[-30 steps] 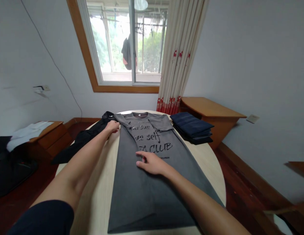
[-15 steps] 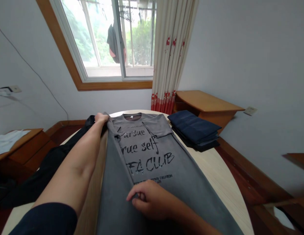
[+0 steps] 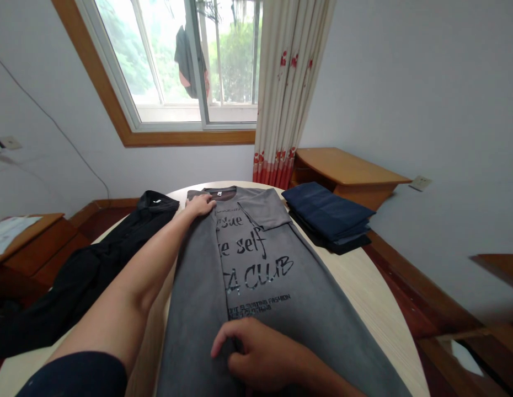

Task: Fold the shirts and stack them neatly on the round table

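A grey T-shirt (image 3: 260, 264) with black lettering lies on the round pale table (image 3: 389, 309), its collar toward the window. The shirt's left side is folded inward over part of the lettering, and the right sleeve lies across the front. My left hand (image 3: 201, 204) is on the folded part beside the collar; its fingers lie fairly flat on the cloth. Near the bottom of the lettering, my right hand (image 3: 256, 353) rests on the folded edge with its fingers curled and a gap between thumb and index finger. What its fingertips hold, if anything, is hidden.
A black garment (image 3: 99, 264) lies along the table's left side, partly behind my left arm. Folded dark clothes (image 3: 329, 212) are stacked at the right rear. A wooden desk (image 3: 347, 165) stands beyond them, near the curtain (image 3: 289, 99) and window.
My left hand has moved right, from the shirt's outer left edge to beside the collar. The left side now lies folded flatter and farther inward. My right hand has stayed nearly in place.
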The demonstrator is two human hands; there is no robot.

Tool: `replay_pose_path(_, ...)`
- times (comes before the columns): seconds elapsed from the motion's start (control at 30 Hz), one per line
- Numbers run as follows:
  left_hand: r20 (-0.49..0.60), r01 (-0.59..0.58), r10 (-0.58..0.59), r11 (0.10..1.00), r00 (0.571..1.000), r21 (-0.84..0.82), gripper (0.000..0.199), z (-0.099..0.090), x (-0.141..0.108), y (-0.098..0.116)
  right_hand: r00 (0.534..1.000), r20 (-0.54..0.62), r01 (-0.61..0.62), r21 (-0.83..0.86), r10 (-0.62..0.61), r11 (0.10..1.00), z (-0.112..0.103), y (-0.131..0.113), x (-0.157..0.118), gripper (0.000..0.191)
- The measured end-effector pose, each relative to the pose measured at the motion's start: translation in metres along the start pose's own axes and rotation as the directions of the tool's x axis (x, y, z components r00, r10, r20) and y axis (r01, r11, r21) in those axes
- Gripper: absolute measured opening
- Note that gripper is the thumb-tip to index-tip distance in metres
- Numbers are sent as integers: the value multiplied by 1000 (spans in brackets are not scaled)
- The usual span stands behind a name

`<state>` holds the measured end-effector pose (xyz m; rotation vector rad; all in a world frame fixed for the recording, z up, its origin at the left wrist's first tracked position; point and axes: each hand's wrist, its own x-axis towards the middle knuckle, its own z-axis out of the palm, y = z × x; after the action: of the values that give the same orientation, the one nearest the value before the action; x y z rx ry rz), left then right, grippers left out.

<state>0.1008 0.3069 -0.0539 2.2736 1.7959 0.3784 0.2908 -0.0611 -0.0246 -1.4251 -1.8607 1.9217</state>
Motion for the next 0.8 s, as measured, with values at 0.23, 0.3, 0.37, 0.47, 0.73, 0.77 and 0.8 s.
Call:
replay_pose_path(0.23,108,-3,-20,979,994,206,78,19,-3,-4,1000,16,-1,-53,2,999,-1,0,-1,49)
replay_pose_path(0.3,118,-13,-11,980,993,200,81,17,-1,-5,1000,26,12,-62,-10,998,-2,0,-1,49)
replay_pose_path(0.37,120,-18,-4,983,993,182,81,14,1,-9,999,38,15,-66,-12,998,-3,1,0,50)
replay_pose_path(0.47,76,36,-51,983,996,180,78,8,2,-22,998,54,20,-79,-16,997,-4,2,1,52)
replay_pose_path(0.73,85,65,-89,964,992,257,75,4,-30,-24,997,74,21,-60,-16,998,-4,5,3,49)
replay_pose_path(0.77,85,38,-62,965,994,261,73,5,-41,-19,997,79,19,-50,-15,999,-3,5,3,49)
replay_pose_path(0.8,83,9,-32,965,996,264,72,6,-54,-13,996,88,15,-42,-11,999,-3,5,3,48)
